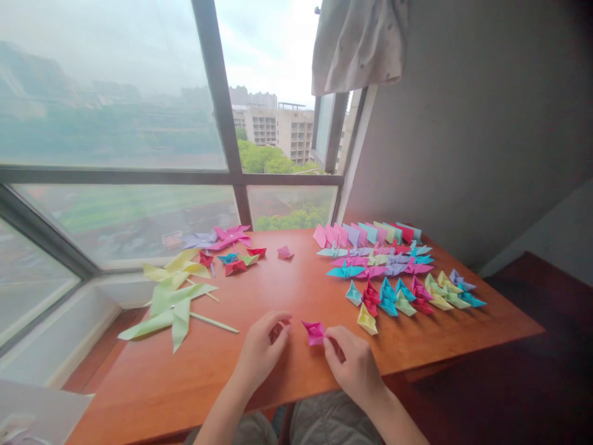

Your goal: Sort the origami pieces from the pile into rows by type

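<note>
One pink paper piece (314, 332) pinched by right hand (354, 364) — left hand (262, 352) curled, grip unclear.

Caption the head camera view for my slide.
Right hand pinches a pink folded paper beside rows of colourful origami.

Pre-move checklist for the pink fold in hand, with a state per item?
1. Right hand grips the pink piece: ok, fingertips pinch its right end.
2. Left hand on the pink piece: not ok, it is curled beside it and apart from it.
3. Left hand free of other paper: cannot tell, something reddish shows at its fingertips.
4. Pink piece in from the near edge of the table: ok.
5. Yellow piece apart from the right hand: ok, but close, just beyond the fingers.
6. Pinwheel apart from the left hand: ok, and its stick end stops short of it.
</note>
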Tool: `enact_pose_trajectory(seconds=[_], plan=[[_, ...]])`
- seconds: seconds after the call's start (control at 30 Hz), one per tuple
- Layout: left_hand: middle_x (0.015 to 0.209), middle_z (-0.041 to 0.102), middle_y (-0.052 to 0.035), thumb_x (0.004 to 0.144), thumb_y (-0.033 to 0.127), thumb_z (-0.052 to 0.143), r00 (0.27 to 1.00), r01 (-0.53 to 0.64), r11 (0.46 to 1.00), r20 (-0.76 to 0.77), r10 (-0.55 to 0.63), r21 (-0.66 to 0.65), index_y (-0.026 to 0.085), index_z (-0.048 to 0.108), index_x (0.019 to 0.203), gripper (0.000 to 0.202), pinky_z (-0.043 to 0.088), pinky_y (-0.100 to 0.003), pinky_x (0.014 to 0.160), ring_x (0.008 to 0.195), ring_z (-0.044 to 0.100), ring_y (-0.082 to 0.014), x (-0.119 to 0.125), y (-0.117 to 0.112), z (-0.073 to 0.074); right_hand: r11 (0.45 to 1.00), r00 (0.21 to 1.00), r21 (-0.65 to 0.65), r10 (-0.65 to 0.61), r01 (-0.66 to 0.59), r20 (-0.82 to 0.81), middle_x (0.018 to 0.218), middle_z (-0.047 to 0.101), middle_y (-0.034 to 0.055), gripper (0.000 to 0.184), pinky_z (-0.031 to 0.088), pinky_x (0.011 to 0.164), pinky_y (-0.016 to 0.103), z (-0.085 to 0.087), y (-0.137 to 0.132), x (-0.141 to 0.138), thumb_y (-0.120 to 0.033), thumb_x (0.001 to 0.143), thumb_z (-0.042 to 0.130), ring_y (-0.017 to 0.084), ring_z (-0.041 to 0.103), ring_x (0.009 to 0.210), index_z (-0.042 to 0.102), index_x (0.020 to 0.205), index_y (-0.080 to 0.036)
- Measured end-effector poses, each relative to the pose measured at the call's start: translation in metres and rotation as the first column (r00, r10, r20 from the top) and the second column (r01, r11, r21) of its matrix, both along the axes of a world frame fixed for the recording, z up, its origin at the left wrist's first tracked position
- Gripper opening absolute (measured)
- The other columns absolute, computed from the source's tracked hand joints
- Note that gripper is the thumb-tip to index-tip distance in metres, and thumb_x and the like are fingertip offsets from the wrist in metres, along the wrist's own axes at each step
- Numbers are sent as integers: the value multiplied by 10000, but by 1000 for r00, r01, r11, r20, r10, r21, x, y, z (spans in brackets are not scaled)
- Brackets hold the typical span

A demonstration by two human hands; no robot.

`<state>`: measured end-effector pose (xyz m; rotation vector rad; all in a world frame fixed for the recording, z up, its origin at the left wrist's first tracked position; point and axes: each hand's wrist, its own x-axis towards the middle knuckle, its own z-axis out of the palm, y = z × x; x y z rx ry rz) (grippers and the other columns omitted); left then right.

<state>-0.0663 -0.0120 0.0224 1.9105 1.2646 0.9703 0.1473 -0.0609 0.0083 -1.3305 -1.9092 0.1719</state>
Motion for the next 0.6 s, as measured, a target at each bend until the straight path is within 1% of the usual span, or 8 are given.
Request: enact_pose_trajectory(seconds=[0.07, 0.13, 0.2, 0.27, 0.37, 0.47, 0.6], plan=[[846, 718, -59, 872, 229, 531, 1000, -2, 1000, -27, 2, -4, 191, 686, 978, 192, 491, -271, 652, 697, 630, -177, 0, 0, 1, 998, 999, 23, -52, 52, 1, 697, 614, 5, 174, 443, 592, 226, 3, -9, 14, -243, 965, 440, 120, 579, 584, 582, 874, -198], [826, 713, -56, 865, 230, 540, 998, 16, 1000, -56, -16, 0, 192, 694, 934, 172, 482, -271, 644, 684, 622, -178, 1, -1, 2, 985, 988, 79, -157, 156, -4, 700, 635, 8, 161, 460, 599, 227, 6, -18, 36, -275, 963, 464, 121, 587, 566, 583, 883, -202], [815, 708, -53, 863, 223, 540, 997, 38, 999, -73, -37, 4, 194, 693, 913, 163, 474, -270, 641, 672, 614, -176, 2, -1, 2, 944, 954, 147, -299, 296, 2, 724, 669, 23, 164, 474, 602, 229, 7, -26, 62, -329, 953, 501, 132, 613, 573, 592, 901, -203], [817, 704, -51, 867, 216, 533, 996, 48, 999, -75, -48, 1, 194, 689, 919, 166, 471, -270, 643, 669, 612, -174, 2, -1, 2, 886, 900, 189, -436, 423, 29, 740, 693, 42, 220, 479, 598, 234, 4, -32, 87, -399, 942, 516, 151, 639, 589, 604, 905, -200], [831, 704, -51, 871, 212, 526, 996, 54, 999, -74, -54, -5, 195, 682, 936, 170, 468, -274, 647, 676, 611, -176, 1, -1, 2, 819, 818, 190, -566, 542, 106, 735, 707, 64, 331, 469, 580, 248, -8, -35, 113, -480, 940, 482, 169, 655, 589, 628, 884, -188], [834, 704, -52, 869, 217, 526, 996, 60, 998, -72, -60, -2, 200, 680, 924, 164, 470, -279, 654, 684, 613, -180, 1, -1, 2, 781, 758, 184, -624, 596, 192, 735, 716, 67, 373, 446, 559, 255, -21, -34, 120, -490, 945, 445, 174, 663, 590, 653, 885, -186], [833, 707, -58, 863, 232, 529, 995, 59, 998, -76, -59, 1, 204, 684, 906, 163, 479, -293, 670, 701, 624, -191, 0, -1, 3, 763, 723, 151, -644, 628, 249, 747, 717, 59, 378, 421, 547, 256, -30, -27, 115, -469, 952, 403, 181, 670, 623, 658, 881, -199]])
